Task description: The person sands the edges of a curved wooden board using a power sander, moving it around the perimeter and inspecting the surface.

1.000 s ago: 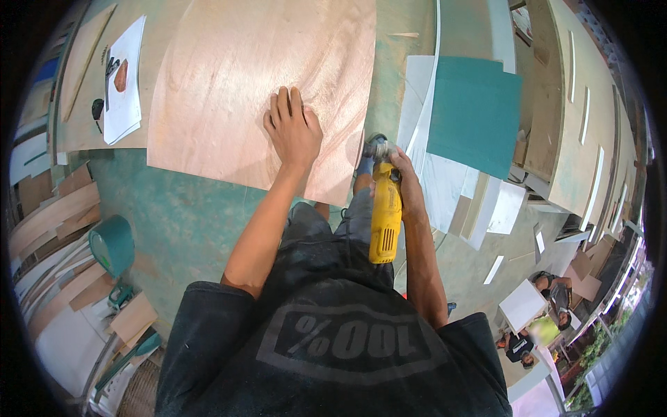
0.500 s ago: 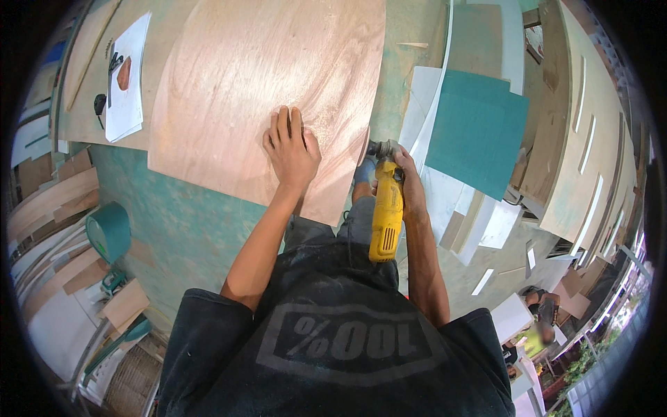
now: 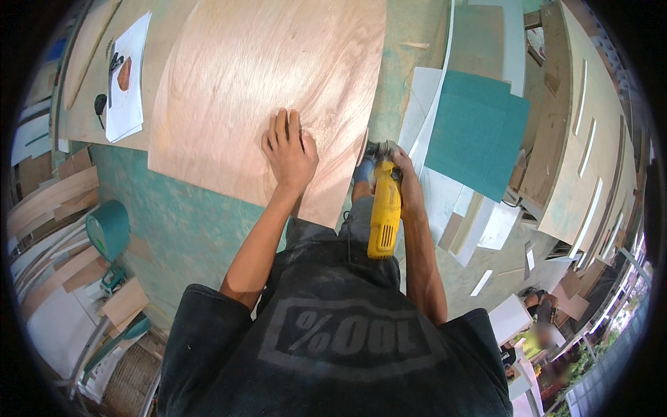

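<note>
A large reddish plywood sheet [image 3: 257,76] lies before me, its near corner by my waist. My left hand [image 3: 292,154] rests flat on its near part, fingers stretched out. Along the sheet's right edge I hold a yellow angle grinder [image 3: 385,212] in my right hand [image 3: 406,177], its body upright in the view and its head toward the sheet. The grinder's disc [image 3: 363,146] is at the edge, seen thinly side-on; whether it touches the wood I cannot tell. My right fingers wrap round the tool near its head.
White papers [image 3: 128,83] and a black tape measure [image 3: 100,104] lie on a board at the far left. Right of the grinder are a green sheet [image 3: 477,132] and white offcuts. A green bin [image 3: 108,228] stands left among stacked boards. Another person [image 3: 542,316] is at the lower right.
The grinder and my right hand have shifted slightly left and tilted a little. My left hand has moved a touch left on the plywood.
</note>
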`<state>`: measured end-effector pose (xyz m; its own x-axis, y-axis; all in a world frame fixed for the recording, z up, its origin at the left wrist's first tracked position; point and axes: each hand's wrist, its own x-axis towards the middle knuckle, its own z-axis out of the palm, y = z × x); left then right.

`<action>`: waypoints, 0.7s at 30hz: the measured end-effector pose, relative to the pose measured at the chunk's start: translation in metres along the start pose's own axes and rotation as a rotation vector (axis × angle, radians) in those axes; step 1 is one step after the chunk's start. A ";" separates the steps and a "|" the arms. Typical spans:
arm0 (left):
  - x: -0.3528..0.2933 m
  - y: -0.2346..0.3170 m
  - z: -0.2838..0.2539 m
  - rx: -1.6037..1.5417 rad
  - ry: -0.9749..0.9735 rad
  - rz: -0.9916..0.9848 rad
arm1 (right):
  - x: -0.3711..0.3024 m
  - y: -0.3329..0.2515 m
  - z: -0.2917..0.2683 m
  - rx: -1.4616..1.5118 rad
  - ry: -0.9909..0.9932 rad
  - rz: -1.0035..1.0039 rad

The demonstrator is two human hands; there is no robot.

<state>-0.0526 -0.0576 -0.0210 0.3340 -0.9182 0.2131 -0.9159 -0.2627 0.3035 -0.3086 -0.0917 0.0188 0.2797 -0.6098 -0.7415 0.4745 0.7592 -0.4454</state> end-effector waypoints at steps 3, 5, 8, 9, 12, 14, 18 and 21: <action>0.019 0.000 -0.001 -0.152 0.006 -0.018 | -0.009 -0.001 0.004 0.018 0.008 -0.006; 0.052 0.005 0.009 -0.182 0.038 -0.032 | -0.010 -0.003 0.004 0.002 0.003 -0.009; 0.116 0.018 0.022 -0.175 0.014 -0.105 | -0.007 -0.007 0.003 -0.040 -0.006 -0.005; 0.132 0.022 0.030 -0.146 -0.010 -0.128 | -0.006 -0.009 0.004 -0.055 -0.001 0.000; 0.155 0.026 0.045 -0.054 -0.063 -0.173 | 0.000 -0.016 0.009 -0.077 -0.009 0.010; 0.155 0.028 0.052 0.002 -0.075 -0.174 | 0.002 -0.022 0.009 -0.087 0.011 0.016; 0.157 0.028 0.054 -0.019 -0.086 -0.168 | 0.020 -0.025 0.004 -0.093 0.015 0.021; 0.155 0.029 0.054 0.003 -0.088 -0.177 | 0.026 -0.034 0.005 -0.100 -0.024 0.012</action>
<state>-0.0391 -0.2235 -0.0288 0.4691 -0.8800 0.0744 -0.8453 -0.4230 0.3265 -0.3127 -0.1345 0.0171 0.3049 -0.6048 -0.7357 0.3858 0.7847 -0.4852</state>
